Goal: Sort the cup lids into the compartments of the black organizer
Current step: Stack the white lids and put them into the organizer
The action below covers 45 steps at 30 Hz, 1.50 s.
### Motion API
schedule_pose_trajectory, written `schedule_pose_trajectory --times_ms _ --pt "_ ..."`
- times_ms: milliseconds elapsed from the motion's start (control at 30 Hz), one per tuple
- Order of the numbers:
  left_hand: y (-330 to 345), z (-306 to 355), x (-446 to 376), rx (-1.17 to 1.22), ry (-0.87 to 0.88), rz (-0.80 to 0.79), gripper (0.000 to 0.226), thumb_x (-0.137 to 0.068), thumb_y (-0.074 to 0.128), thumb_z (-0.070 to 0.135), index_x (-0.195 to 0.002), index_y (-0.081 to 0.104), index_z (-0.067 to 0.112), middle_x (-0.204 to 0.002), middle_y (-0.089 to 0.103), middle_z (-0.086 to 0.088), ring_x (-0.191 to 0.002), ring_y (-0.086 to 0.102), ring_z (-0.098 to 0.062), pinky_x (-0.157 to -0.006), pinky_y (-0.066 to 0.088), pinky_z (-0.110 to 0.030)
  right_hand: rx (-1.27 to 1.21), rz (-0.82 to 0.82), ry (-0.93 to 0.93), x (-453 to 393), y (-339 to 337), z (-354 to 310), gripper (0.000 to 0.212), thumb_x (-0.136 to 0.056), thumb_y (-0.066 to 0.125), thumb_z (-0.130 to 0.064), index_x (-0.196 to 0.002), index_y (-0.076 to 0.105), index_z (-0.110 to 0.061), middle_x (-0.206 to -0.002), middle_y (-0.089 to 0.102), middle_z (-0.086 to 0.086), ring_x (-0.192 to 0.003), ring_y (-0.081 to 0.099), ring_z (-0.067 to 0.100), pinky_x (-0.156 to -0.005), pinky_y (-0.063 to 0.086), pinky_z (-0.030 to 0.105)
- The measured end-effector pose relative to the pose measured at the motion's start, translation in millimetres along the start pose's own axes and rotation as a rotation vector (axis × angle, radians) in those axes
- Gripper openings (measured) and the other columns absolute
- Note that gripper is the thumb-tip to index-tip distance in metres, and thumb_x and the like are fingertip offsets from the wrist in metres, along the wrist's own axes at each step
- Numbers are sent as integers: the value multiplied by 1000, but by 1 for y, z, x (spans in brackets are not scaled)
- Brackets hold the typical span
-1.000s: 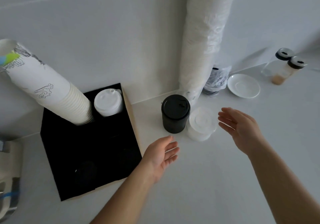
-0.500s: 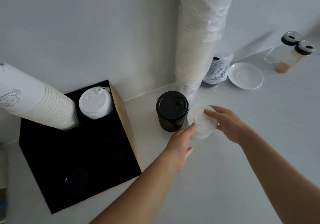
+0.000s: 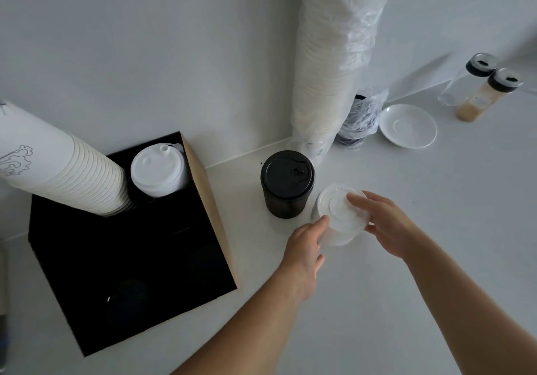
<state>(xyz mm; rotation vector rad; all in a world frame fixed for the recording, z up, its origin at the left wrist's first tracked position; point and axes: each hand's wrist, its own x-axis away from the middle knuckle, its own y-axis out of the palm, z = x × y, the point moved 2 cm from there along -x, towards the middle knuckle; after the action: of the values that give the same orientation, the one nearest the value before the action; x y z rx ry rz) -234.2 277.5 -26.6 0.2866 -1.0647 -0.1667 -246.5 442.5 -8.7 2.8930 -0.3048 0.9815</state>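
A short stack of white cup lids stands on the white counter, right of a stack of black lids. My left hand touches the white stack's left side with its fingertips. My right hand holds its right side and top. The black organizer lies at the left. Its far right compartment holds white spouted lids. Its far left compartment holds a tall stack of paper cups. Its near compartments look dark, and what they hold is unclear.
A tall plastic-wrapped sleeve of white cups leans against the wall behind the lids. A wrapped dark bundle, a white saucer and two capped bottles stand at the back right.
Both hands have come in from open air and closed around the white lid stack. The view has shifted slightly, and the stack now tilts a little toward me.
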Motion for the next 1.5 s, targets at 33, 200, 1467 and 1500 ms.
schedule_pose_trajectory --times_ms 33,200,1467,1500 --pt "-1 -2 2 -13 19 7 32 -77 70 46 -101 60 28 -110 60 12 -120 51 -12 -112 36 -36 -8 3 1 3 0 3 27 -90 64 -30 -111 72 -15 -108 76 4 -103 68 22 -84 49 33" --pt "-7 -14 24 -84 144 67 43 -58 74 56 -86 65 24 -102 65 2 -93 59 -14 -90 46 -28 -26 -19 -2 22 3 11 30 -91 62 -34 -115 69 -19 -112 74 3 -106 67 24 -87 49 35" --pt "-172 -25 172 461 443 335 14 -92 60 29 -100 66 19 -105 70 2 -107 63 -11 -108 42 -37 537 -580 -139 83 234 -25 33 -85 62 -33 -118 61 -31 -120 65 2 -115 59 23 -107 44 48" --pt "-174 -23 171 463 433 343 11 -92 61 30 -94 66 21 -102 71 3 -107 63 -11 -109 41 -37 577 -597 -131 81 242 -27 31 -89 59 -33 -120 59 -30 -121 64 1 -116 58 22 -108 44 47"
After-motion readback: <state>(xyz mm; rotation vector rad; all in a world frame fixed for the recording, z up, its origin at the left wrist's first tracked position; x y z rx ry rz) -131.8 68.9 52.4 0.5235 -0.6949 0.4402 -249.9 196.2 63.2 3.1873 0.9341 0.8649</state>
